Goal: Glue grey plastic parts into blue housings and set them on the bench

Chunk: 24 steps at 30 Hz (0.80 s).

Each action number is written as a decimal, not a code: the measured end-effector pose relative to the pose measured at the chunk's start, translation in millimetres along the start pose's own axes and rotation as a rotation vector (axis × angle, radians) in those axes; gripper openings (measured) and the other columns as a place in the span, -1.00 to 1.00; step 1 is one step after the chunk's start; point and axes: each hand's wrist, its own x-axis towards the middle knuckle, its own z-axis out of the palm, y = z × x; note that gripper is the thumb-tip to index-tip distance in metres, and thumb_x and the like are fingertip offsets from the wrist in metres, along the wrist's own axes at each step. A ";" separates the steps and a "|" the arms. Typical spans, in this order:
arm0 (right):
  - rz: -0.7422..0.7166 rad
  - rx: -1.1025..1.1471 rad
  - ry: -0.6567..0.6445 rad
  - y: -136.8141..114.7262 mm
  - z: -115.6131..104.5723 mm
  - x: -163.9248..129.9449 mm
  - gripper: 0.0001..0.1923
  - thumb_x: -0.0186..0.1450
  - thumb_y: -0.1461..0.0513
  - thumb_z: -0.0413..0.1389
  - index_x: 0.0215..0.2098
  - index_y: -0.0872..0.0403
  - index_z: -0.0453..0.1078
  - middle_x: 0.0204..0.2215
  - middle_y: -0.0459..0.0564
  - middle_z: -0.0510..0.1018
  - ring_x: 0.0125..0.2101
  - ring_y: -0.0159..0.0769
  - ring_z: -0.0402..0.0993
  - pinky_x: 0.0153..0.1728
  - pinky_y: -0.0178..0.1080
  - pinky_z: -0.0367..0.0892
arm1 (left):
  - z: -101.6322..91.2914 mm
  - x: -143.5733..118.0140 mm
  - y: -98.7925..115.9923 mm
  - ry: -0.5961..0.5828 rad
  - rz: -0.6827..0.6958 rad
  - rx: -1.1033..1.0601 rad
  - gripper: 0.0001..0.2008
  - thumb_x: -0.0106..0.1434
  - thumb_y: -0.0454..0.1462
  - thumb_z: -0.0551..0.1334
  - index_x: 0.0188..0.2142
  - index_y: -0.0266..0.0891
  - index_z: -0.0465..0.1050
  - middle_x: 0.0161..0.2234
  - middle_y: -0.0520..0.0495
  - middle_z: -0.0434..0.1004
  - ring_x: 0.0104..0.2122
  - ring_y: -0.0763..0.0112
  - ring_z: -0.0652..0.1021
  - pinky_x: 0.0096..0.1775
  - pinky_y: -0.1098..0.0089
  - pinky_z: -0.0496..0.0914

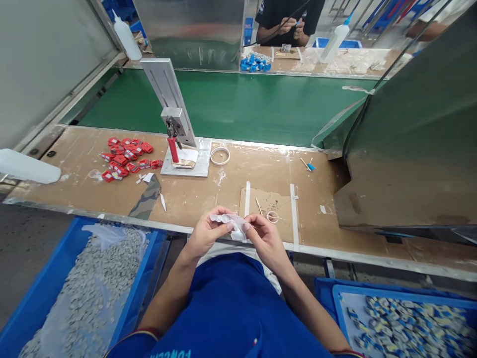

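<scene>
At the bench's near-left corner, below its edge, a blue bin of grey parts [85, 283] sits beside the person's lap. Farther along the bench top lie red clips [126, 158] toward the far-left, then a small press [179, 134] on a metal plate, then a white ring [219, 155]. Right at the near edge, about mid-bench, the left hand [204, 233] and the right hand [265, 238] meet over a crumpled white plastic scrap [233, 222]. Both hands pinch it, thumbs and forefingers narrowed on its ends; the remaining fingers curl loosely. The scrap lies between the two sets of fingertips, its long axis running left to right along the bench edge, tilting slightly down toward the right hand. Neither hand is clearly nearer. Just beyond it is a taped cardboard pad [272, 206]. Below the near-right corner stands a tray of blue-and-white parts [402, 318].
</scene>
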 end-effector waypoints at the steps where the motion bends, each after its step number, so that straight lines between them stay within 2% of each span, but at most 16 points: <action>1: -0.004 0.006 0.010 0.0 0.5 -0.1 -0.61 0.35 -0.08 0.18 -0.31 0.07 0.40 -0.47 -0.10 0.43 -0.47 -0.39 0.34 -0.44 -0.34 0.25 | -0.9 0.4 -0.3 -0.003 -0.006 -0.017 -0.60 0.03 -0.15 0.57 -0.24 -0.29 0.52 -0.39 0.01 0.56 -0.39 0.47 0.50 -0.31 0.48 0.36; 7: -0.068 -0.024 0.060 -0.9 5.6 0.3 -0.62 0.36 -0.08 0.17 -0.31 0.05 0.40 -0.47 -0.10 0.43 -0.47 -0.37 0.37 -0.43 -0.33 0.30 | 0.6 1.6 -0.3 -0.013 -0.043 -0.124 -0.60 0.00 -0.19 0.59 -0.24 -0.27 0.53 -0.37 0.00 0.59 -0.38 0.47 0.53 -0.28 0.47 0.40; 13: -0.110 -0.062 0.076 0.5 8.3 2.0 -0.64 0.38 -0.07 0.15 -0.31 0.05 0.38 -0.48 -0.10 0.45 -0.49 -0.38 0.40 -0.46 -0.32 0.32 | 9.7 -0.7 -4.4 0.027 -0.062 -0.221 -0.52 -0.01 -0.19 0.60 -0.16 -0.26 0.50 -0.27 -0.01 0.58 -0.24 0.41 0.54 -0.20 0.45 0.43; 16: -0.140 -0.092 0.079 1.4 8.9 2.0 -0.68 0.39 -0.03 0.15 -0.30 0.04 0.38 -0.47 -0.10 0.46 -0.48 -0.36 0.42 -0.44 -0.31 0.34 | 11.9 -0.5 -9.9 0.000 -0.075 -0.260 -0.47 -0.04 -0.16 0.62 -0.15 -0.26 0.49 -0.30 0.01 0.56 -0.29 0.43 0.54 -0.24 0.45 0.42; 19: -0.171 -0.101 0.076 1.3 9.4 1.3 -0.69 0.40 -0.02 0.14 -0.31 0.04 0.38 -0.48 -0.10 0.46 -0.48 -0.36 0.42 -0.43 -0.30 0.36 | 12.4 1.7 -13.6 0.014 -0.056 -0.258 -0.48 -0.10 -0.16 0.64 -0.23 -0.28 0.50 -0.35 0.02 0.55 -0.33 0.44 0.53 -0.27 0.45 0.41; 24: -0.185 -0.081 0.089 -1.5 7.6 0.3 -0.67 0.40 -0.03 0.15 -0.29 0.05 0.40 -0.44 -0.07 0.50 -0.46 -0.35 0.45 -0.41 -0.31 0.39 | 9.6 3.1 -9.6 -0.001 -0.069 -0.253 -0.50 -0.09 -0.22 0.63 -0.21 -0.26 0.50 -0.36 0.03 0.58 -0.35 0.47 0.54 -0.25 0.46 0.42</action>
